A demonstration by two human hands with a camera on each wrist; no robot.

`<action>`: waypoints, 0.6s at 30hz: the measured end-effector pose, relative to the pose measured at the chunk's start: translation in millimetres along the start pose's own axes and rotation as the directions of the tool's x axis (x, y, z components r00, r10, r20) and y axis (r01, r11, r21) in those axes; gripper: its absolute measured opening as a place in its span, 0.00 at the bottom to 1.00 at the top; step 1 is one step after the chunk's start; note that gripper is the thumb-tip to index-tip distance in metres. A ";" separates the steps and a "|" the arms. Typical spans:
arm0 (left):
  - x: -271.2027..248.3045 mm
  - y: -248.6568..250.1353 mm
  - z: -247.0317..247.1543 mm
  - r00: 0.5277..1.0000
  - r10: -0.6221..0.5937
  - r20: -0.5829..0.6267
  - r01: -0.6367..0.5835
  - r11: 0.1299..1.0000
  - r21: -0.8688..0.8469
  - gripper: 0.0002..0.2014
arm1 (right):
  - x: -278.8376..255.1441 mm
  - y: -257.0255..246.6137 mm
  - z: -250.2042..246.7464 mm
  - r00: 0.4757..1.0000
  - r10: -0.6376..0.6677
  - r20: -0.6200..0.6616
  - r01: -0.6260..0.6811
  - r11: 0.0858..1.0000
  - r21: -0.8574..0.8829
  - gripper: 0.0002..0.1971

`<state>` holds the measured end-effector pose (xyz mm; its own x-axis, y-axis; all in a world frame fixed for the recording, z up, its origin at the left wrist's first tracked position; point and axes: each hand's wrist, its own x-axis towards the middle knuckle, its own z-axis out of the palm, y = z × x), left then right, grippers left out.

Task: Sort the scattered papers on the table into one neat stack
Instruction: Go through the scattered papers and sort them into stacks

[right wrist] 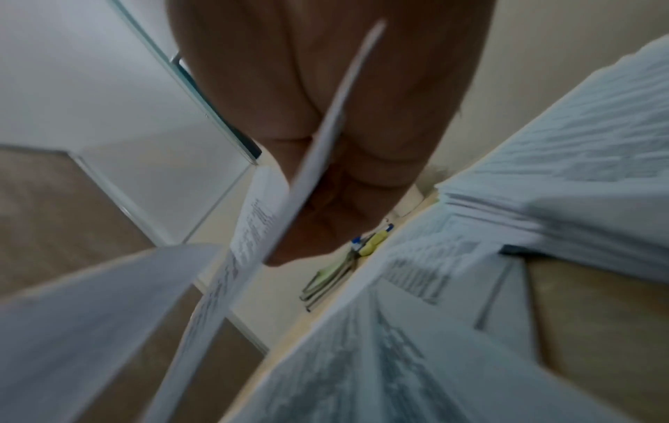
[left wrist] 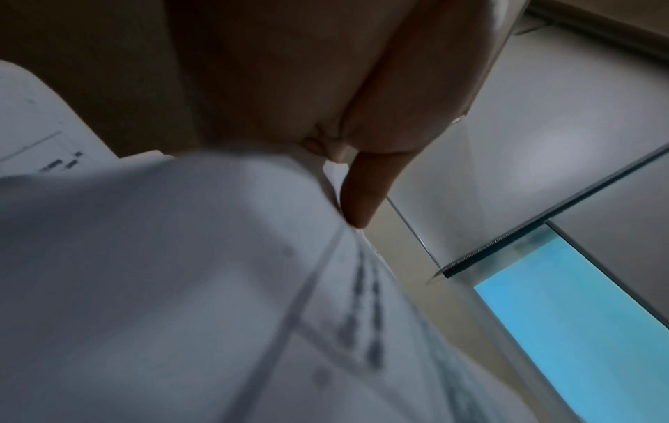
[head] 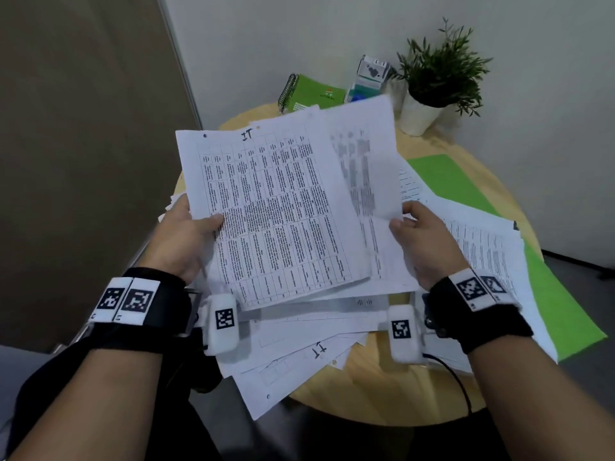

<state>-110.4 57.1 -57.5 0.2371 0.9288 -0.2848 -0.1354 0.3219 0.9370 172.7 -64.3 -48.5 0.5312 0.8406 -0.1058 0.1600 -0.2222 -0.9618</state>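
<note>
I hold a bundle of printed papers (head: 276,207) raised above the round wooden table (head: 382,387). The top sheet carries a table of text and a handwritten "IT". My left hand (head: 189,237) grips the bundle's left edge, thumb on top. My right hand (head: 419,241) pinches the right edge of a blurred sheet (head: 366,161) at the bundle's right side. More loose papers (head: 299,354) lie fanned out beneath, some hanging over the table's near edge. In the left wrist view my fingers (left wrist: 362,194) press against paper (left wrist: 181,286). The right wrist view shows a sheet's edge (right wrist: 326,128) across my palm.
A green folder (head: 446,178) lies under the papers on the right. At the back stand a green spiral notebook (head: 309,93), a small carton (head: 367,79) and a potted plant (head: 436,78). The wall is close behind the table.
</note>
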 end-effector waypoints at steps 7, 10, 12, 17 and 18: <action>4.0 -5.9 -6.4 0.998 0.002 -0.056 0.004 0.996 0.093 0.20 | 7.8 -29.2 45.6 0.971 0.051 0.232 -0.067 0.996 0.061 0.09; 5.8 -4.1 -18.6 0.985 0.072 -0.154 -0.048 0.987 0.152 0.20 | 17.8 -16.6 45.6 0.979 0.164 0.121 -0.154 0.984 -0.094 0.06; 6.4 -2.0 -24.1 0.975 0.103 -0.198 -0.068 0.982 0.175 0.21 | 22.0 1.5 45.9 0.968 0.248 0.019 -0.231 0.922 -0.310 0.13; 2.9 1.6 -20.7 0.974 0.114 -0.194 -0.085 0.985 0.150 0.19 | 13.3 33.8 75.1 0.944 0.305 -0.125 -0.289 0.582 -0.760 0.46; 1.7 2.4 -20.4 0.975 0.115 -0.190 -0.088 0.986 0.145 0.19 | 11.8 34.6 81.4 0.945 0.296 -0.141 -0.289 0.545 -0.788 0.48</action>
<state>-130.0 63.1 -59.9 0.0324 0.9775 -0.2083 -0.0149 0.2088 0.9778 116.8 -21.8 -103.6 0.6667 0.6584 -0.3493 0.5890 -0.7526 -0.2943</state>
